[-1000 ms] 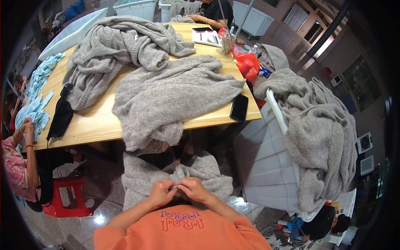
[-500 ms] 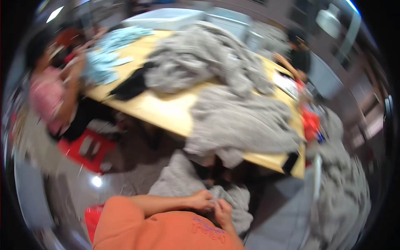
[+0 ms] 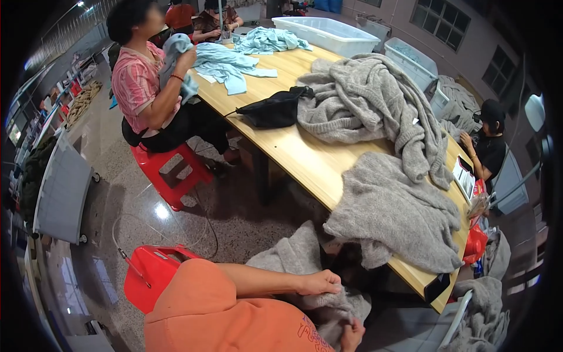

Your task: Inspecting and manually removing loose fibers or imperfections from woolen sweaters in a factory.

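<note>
A grey fuzzy knit garment (image 3: 290, 251) lies over my lap, below the table's near edge. My left hand (image 3: 321, 283) is closed with its fingers curled on the knit. Lower and to the right, my right hand (image 3: 353, 334) pinches the same garment at its edge, and part of that hand is hidden by my orange shirt. Between the two hands runs a stretch of the grey fabric. Another grey knit piece (image 3: 399, 211) is spread on the table's near corner, partly over the edge.
A wooden table (image 3: 305, 158) bears a heap of grey knitwear (image 3: 369, 100), a black pouch (image 3: 272, 108) and light blue garments (image 3: 229, 67). A phone (image 3: 437, 286) lies at the near corner. A co-worker (image 3: 146, 88) sits on a red stool (image 3: 170, 170); another person (image 3: 489, 138) sits at right.
My hands have moved apart, the right one lower, with the garment still in both. My view has turned left, so the table appears farther right. The co-worker at left holds up light blue cloth.
</note>
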{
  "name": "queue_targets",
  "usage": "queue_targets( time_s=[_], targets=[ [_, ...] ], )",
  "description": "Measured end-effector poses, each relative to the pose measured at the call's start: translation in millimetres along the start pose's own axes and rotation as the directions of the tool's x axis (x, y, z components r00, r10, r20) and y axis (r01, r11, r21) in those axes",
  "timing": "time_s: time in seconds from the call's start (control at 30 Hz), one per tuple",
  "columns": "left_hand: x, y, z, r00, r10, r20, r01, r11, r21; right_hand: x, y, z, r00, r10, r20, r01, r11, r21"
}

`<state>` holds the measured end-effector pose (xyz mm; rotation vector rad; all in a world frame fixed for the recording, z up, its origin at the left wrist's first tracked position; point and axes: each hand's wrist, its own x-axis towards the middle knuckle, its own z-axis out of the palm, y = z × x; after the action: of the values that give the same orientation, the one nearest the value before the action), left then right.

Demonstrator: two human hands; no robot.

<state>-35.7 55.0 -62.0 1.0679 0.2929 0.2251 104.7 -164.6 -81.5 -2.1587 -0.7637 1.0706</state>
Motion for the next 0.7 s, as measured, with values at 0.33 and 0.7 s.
queue_targets(
  time_s=[0.33,0.7],
  targets=[
    [8,3,30,0.998,0.035,0.048,-0.049,0.941,0.334,-23,-50,5,0.548,-0.803,-0.235,0.631,0.581,-0.514],
    [-2,-5,33,0.977,-0.213,0.034,0.210,0.975,0.070,-8,-76,31,0.407,-0.873,-0.269,0.744,0.488,-0.457]
  ],
)
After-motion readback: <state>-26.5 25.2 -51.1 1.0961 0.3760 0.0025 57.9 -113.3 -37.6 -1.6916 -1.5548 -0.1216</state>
